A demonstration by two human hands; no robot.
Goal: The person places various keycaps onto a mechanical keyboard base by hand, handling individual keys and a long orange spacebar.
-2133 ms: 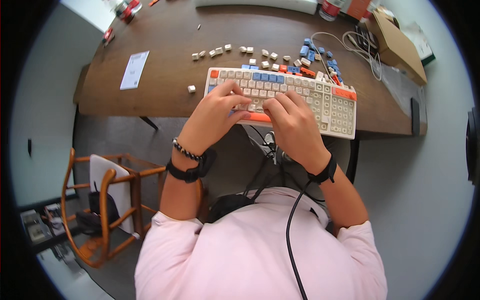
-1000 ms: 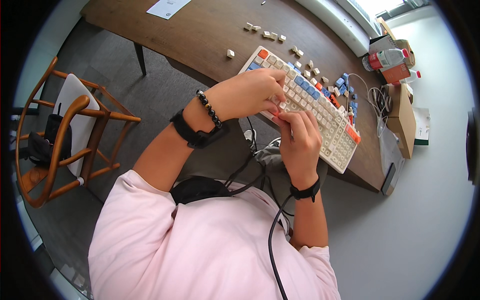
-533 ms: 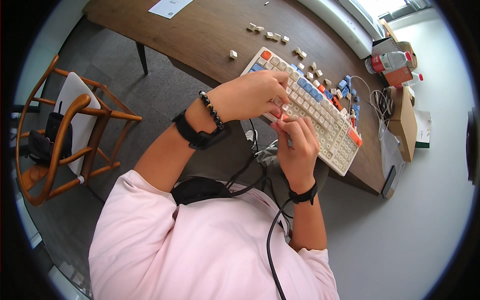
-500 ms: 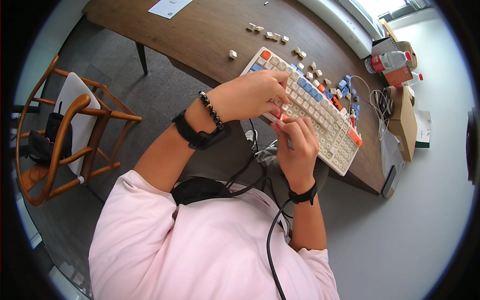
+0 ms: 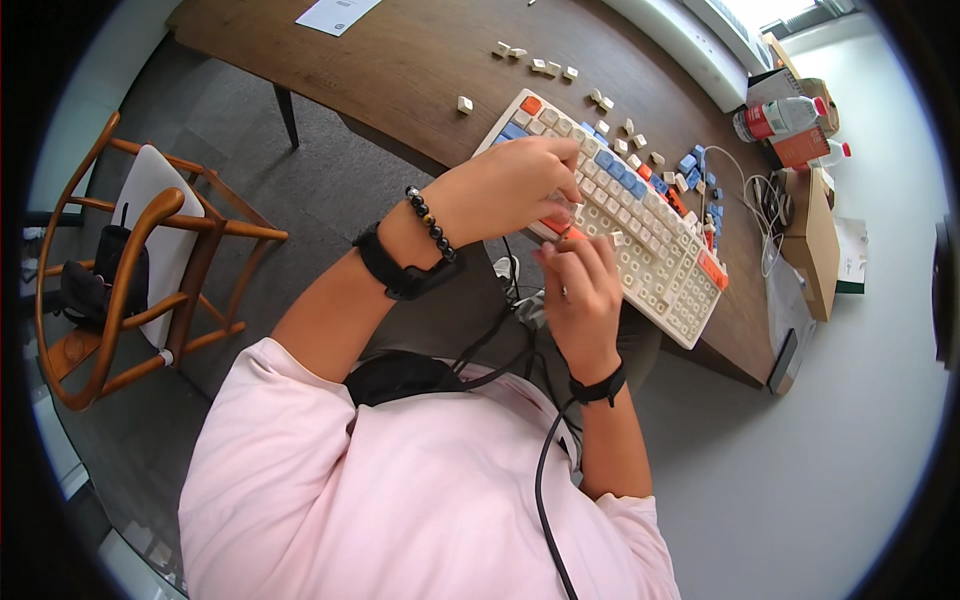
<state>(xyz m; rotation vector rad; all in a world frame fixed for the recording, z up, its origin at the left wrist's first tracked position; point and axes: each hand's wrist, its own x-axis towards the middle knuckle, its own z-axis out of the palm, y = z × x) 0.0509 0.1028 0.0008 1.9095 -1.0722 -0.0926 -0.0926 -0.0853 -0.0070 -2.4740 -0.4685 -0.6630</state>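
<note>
A cream keyboard lies slanted at the table's near edge, with many caps in place and bare switch places towards its near right. My left hand reaches over its near left part, fingers bent down and closed. The fingertips meet a long orange keycap at the keyboard's near edge; what they grip is mostly hidden. Just right of it, my right hand is closed with its fingers curled together, apart from the left. Anything inside those fingers is too small or hidden to make out.
Loose cream keycaps lie beyond the keyboard, and blue ones with orange ones to the right. Further right are a white cable, a bottle, a cardboard box and a phone. A wooden chair stands left.
My right hand has drawn slightly down and left, away from the left fingertips, and its fingers have curled in. My left hand has stayed nearly in place over the keyboard.
</note>
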